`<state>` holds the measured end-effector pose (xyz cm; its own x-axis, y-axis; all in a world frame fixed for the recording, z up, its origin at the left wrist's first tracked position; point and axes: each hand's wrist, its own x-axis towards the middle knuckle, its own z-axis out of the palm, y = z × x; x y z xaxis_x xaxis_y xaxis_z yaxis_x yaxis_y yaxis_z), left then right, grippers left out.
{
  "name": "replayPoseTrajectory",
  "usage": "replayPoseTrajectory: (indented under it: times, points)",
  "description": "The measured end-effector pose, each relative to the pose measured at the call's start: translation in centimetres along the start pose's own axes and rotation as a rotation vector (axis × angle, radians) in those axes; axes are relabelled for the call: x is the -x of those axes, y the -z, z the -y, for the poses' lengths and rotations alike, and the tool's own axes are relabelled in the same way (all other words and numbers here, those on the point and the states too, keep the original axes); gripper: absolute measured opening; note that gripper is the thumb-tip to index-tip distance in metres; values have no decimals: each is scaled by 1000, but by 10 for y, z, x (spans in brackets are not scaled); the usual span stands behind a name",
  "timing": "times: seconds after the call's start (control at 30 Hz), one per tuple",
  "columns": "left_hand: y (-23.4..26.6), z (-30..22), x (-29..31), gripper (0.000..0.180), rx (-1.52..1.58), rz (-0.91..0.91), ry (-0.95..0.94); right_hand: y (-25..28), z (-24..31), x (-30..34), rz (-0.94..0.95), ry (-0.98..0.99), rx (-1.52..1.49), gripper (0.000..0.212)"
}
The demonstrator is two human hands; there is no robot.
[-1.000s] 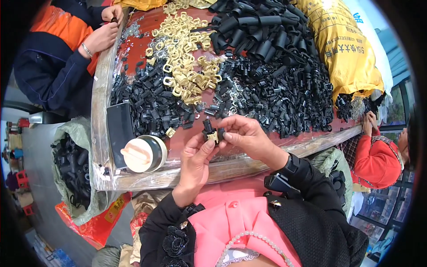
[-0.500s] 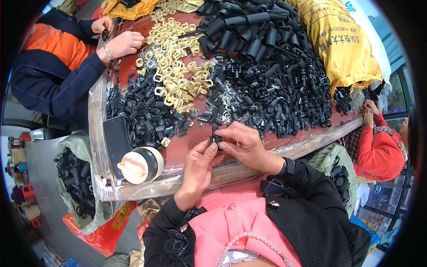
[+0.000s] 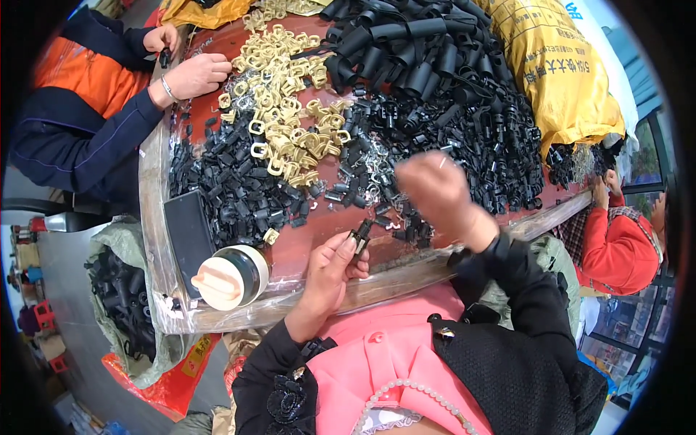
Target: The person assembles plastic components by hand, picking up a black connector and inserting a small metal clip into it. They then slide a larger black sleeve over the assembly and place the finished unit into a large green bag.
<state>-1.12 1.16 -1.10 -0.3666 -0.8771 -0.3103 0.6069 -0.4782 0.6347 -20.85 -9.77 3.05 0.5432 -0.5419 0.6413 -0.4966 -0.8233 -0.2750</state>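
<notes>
Hands [image 3: 335, 264] at red table [image 3: 308, 235], black part [image 3: 363, 230] in left

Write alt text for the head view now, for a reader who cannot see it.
A person's left hand holds a small dark part above a red table; the blurred right hand is over a pile of small black pieces. Pale-yellow buckles lie beyond; a lidded container sits at left.

Clear passage: the bare red strip of the table [image 3: 304, 238], from the lidded cup [image 3: 235, 275] to the left hand [image 3: 328, 270] and its black part [image 3: 362, 232]. Beyond the strip, the left heap of black parts [image 3: 239, 185] obstructs reach. The raised right hand [image 3: 435, 190] occupies the approach to the right heap [image 3: 489, 156]. A yellow sack [image 3: 569, 87] blocks the far right; a co-worker's hand [image 3: 196, 75] obstructs the far-left edge.
</notes>
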Motion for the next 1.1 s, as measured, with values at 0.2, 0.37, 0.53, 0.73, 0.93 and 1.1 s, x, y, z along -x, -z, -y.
replayPoseTrajectory:
  times: [0.2,0.37,0.53,0.73,0.93,1.1]
  points:
    - [-11,2,-2,26,-9,-12,59,12,-123,-44,279,-30,712,36]
    - [-13,2,0,25,26,-38,42,9,-132,-60,517,-233,686,40]
    - [-10,5,-2,27,30,-74,25,20,-101,-44,242,-300,316,42]
    - [-7,-8,-3,27,95,-87,-42,45,-24,-27,274,-334,-388,43]
    - [-29,-21,9,27,59,-68,-62,46,38,-19,705,-303,-602,48]
    - [-32,-16,17,27,-242,-68,-76,34,52,-10,731,-286,-617,52]
